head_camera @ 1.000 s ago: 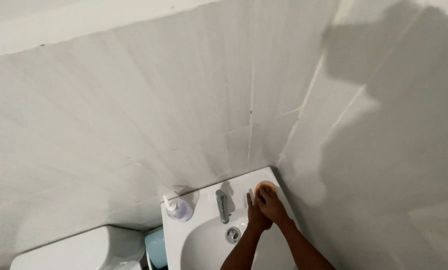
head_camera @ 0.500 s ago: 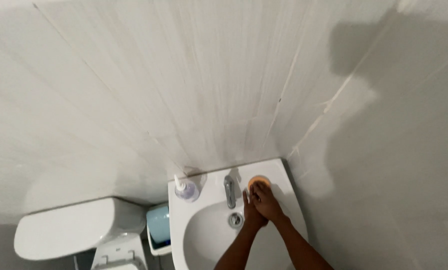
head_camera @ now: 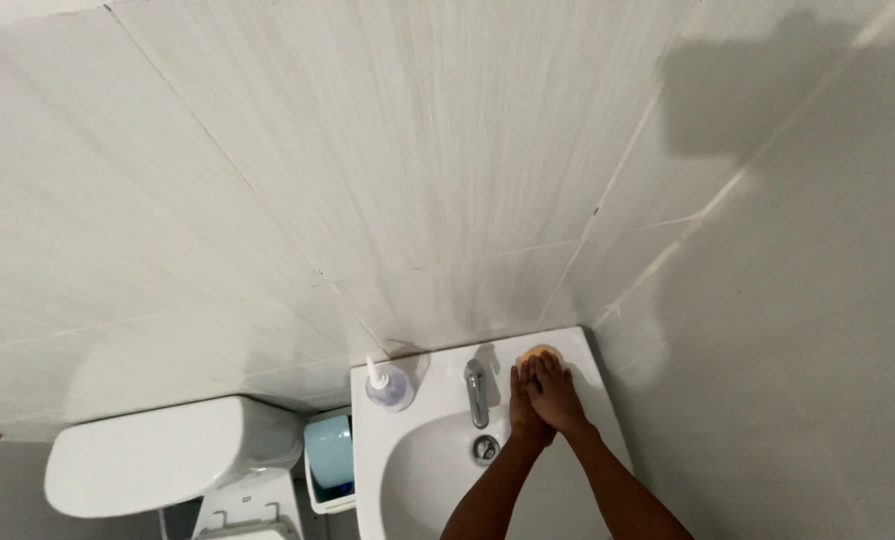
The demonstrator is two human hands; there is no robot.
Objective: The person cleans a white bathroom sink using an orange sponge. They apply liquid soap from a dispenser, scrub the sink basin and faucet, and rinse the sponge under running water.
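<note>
Two hands of yours meet over the back right corner of the white sink (head_camera: 407, 490); your right hand (head_camera: 557, 395) lies across your left hand (head_camera: 523, 405), palms pressed together, fingers stretched toward the wall; neither is clenched, and whether either grips anything you cannot tell, since the palms hide what lies between them. Just beyond your fingertips an orange soap bar (head_camera: 541, 352) rests on the sink's rear ledge, near the corner where the two walls join; only its rounded top shows, so its long axis cannot be told; your fingertips seem to reach its near edge, though contact is unclear. Your joined hands run lengthwise from the basin toward the back wall, forearms coming up from the lower edge of the view.

Just left of your hands the chrome tap (head_camera: 477, 392) stands on the ledge, its spout pointing toward you over the bowl; below it sits the round drain (head_camera: 484, 449). Farther left on the ledge a clear pump bottle (head_camera: 388, 386) stands upright, holding a pale lilac liquid.

Beside the sink, a small light-blue bin (head_camera: 329, 460) sits between it and the white toilet (head_camera: 167, 465), whose lid is down. The tiled wall (head_camera: 367, 180) is pale grey with fine streaks; a shadow falls on the right-hand wall.
</note>
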